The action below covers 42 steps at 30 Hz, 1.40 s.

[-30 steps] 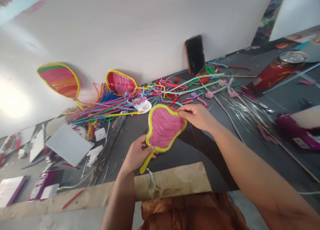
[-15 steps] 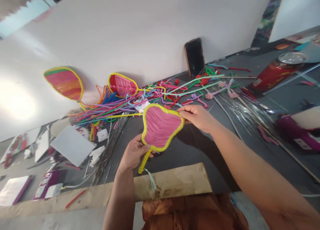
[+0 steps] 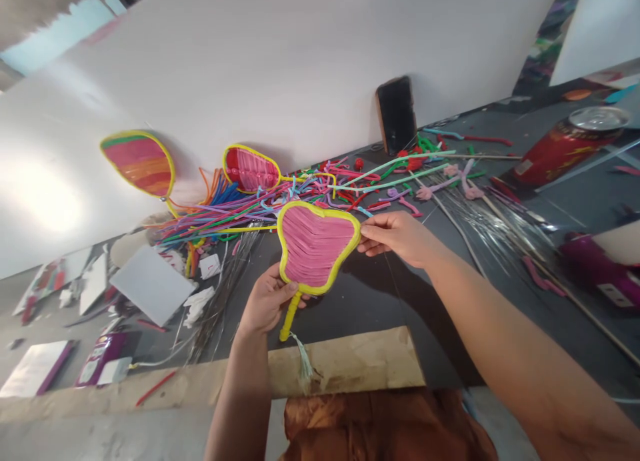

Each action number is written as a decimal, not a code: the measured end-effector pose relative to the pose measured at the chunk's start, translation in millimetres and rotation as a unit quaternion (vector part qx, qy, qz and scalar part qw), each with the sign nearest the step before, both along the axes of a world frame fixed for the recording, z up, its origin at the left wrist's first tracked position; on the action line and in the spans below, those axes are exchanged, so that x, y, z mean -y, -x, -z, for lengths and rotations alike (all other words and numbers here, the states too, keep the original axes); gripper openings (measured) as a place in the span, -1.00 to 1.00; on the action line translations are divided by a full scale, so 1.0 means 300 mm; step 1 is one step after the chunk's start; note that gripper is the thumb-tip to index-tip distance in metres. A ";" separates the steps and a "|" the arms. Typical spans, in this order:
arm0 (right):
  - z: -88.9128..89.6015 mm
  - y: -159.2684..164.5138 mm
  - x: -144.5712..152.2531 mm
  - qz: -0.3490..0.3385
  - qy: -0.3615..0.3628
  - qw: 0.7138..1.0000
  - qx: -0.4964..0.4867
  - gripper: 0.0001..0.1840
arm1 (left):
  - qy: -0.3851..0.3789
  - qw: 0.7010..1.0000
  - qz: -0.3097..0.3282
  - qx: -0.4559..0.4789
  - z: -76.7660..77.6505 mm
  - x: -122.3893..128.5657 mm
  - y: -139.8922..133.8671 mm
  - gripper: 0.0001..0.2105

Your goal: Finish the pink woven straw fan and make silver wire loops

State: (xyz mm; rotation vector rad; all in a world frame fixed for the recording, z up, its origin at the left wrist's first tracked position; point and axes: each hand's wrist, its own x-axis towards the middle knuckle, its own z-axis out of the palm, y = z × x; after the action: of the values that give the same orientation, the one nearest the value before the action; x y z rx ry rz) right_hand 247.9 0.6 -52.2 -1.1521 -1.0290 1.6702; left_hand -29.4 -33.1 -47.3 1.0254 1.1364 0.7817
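Note:
Over the dark tabletop I hold a hand fan (image 3: 320, 247) with a pink ribbed face, a yellow fuzzy rim and a yellow wrapped handle. A pale green tassel (image 3: 302, 355) hangs from the handle's end. My left hand (image 3: 267, 297) grips the fan's lower left edge, close to where the handle begins, thumb in front. At the right edge, my right hand (image 3: 393, 237) pinches the yellow rim; its fingertips are partly hidden. Behind the fan lie bundled colourful pipe cleaners (image 3: 225, 211).
Two more fans, a striped one (image 3: 140, 164) and a pink-red one (image 3: 253, 169), lean at the back. A phone (image 3: 397, 116) stands against the white panel (image 3: 280, 61). On the right are a red can (image 3: 570, 147) and a purple tool (image 3: 597, 267); a white square (image 3: 153, 284) lies left.
The fan has shifted slightly left and up in my hands and turned a little. The surroundings sit slightly further right in view. Both hands keep their places on the fan.

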 end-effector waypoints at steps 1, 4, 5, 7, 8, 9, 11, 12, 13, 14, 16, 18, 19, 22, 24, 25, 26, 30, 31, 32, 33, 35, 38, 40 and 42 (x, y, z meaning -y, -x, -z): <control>0.000 0.003 0.000 0.005 0.003 1.000 0.001 -0.91 | -0.004 1.000 -0.001 -0.005 0.001 0.001 -0.004 -0.66; 0.004 0.015 -0.003 0.037 0.012 0.999 0.009 -0.98 | -0.020 1.000 -0.008 -0.015 0.010 0.004 -0.020 -0.66; 0.007 0.019 -0.005 0.049 0.014 0.999 0.010 -0.98 | -0.025 0.999 -0.010 -0.017 0.014 0.005 -0.026 -0.66; 0.013 0.026 -0.007 0.071 0.018 0.997 0.010 -0.95 | -0.033 0.999 -0.013 -0.018 0.024 0.008 -0.036 -0.67; 0.016 0.028 -0.008 0.079 0.019 0.997 0.009 -0.95 | -0.034 0.999 -0.013 -0.018 0.029 0.008 -0.039 -0.67; 0.018 0.028 -0.008 0.083 0.020 0.996 0.006 -0.95 | -0.035 0.999 -0.014 -0.018 0.034 0.009 -0.040 -0.67; 0.020 0.025 -0.008 0.082 0.016 0.997 -0.007 -0.96 | -0.035 0.999 -0.019 -0.016 0.039 0.009 -0.040 -0.67; 0.020 0.021 -0.007 0.074 0.011 0.997 -0.020 -0.96 | -0.035 0.999 -0.023 -0.012 0.040 0.008 -0.039 -0.67; 0.019 0.017 -0.006 0.065 0.004 0.997 -0.038 -0.93 | -0.034 0.999 -0.029 -0.009 0.039 0.008 -0.039 -0.67; 0.018 0.014 -0.005 0.056 -0.004 0.997 -0.058 -0.88 | -0.032 0.999 -0.035 -0.005 0.038 0.008 -0.040 -0.66; 0.017 0.014 -0.002 0.043 -0.010 0.995 -0.090 -0.79 | -0.026 0.998 -0.049 0.003 0.033 0.008 -0.047 -0.64; 0.021 0.026 0.002 0.042 0.003 0.994 -0.103 -0.74 | -0.025 0.998 -0.063 0.010 0.030 0.011 -0.060 -0.63; 0.025 0.037 0.004 0.041 0.015 0.994 -0.103 -0.72 | -0.025 0.997 -0.067 0.014 0.030 0.013 -0.068 -0.62; 0.041 0.079 0.013 0.042 0.048 0.994 -0.093 -0.69 | -0.023 0.997 -0.073 0.023 0.037 0.022 -0.093 -0.64; 0.052 0.106 0.020 0.036 0.056 0.994 -0.084 -0.68 | -0.022 0.996 -0.082 0.032 0.045 0.029 -0.109 -0.64; 0.057 0.118 0.023 0.035 0.058 0.995 -0.080 -0.68 | -0.022 0.995 -0.089 0.039 0.049 0.032 -0.117 -0.63; 0.060 0.127 0.027 0.034 0.060 0.995 -0.075 -0.68 | -0.021 0.994 -0.096 0.047 0.052 0.035 -0.123 -0.63; 0.063 0.149 0.039 0.013 0.074 0.995 -0.071 -0.68 | -0.012 0.989 -0.124 0.080 0.055 0.039 -0.139 -0.61; 0.063 0.152 0.041 0.004 0.080 0.994 -0.071 -0.67 | -0.012 0.988 -0.129 0.086 0.054 0.039 -0.140 -0.61; 0.064 0.154 0.043 -0.004 0.086 0.994 -0.072 -0.66 | -0.011 0.987 -0.132 0.092 0.054 0.038 -0.141 -0.61; 0.065 0.156 0.044 -0.010 0.090 0.993 -0.072 -0.65 | -0.011 0.986 -0.133 0.097 0.053 0.036 -0.140 -0.62; 0.068 0.159 0.045 -0.017 0.098 0.992 -0.075 -0.63 | -0.011 0.985 -0.133 0.106 0.052 0.034 -0.139 -0.63; 0.076 0.161 0.048 -0.026 0.111 0.990 -0.088 -0.65 | -0.001 0.985 -0.126 0.121 0.054 0.032 -0.137 -0.64; 0.080 0.163 0.053 -0.025 0.099 0.990 -0.094 -0.67 | 0.008 0.983 -0.126 0.130 0.057 0.032 -0.137 -0.63; 0.081 0.168 0.062 -0.030 0.068 0.993 -0.095 -0.67 | 0.010 0.981 -0.134 0.138 0.059 0.032 -0.138 -0.62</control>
State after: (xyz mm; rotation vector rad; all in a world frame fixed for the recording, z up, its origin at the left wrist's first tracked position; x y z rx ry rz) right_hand 197.5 -17.9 -76.6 -1.0335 -0.8485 1.8817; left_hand 12.0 -42.8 -65.1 0.7276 1.0486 1.0894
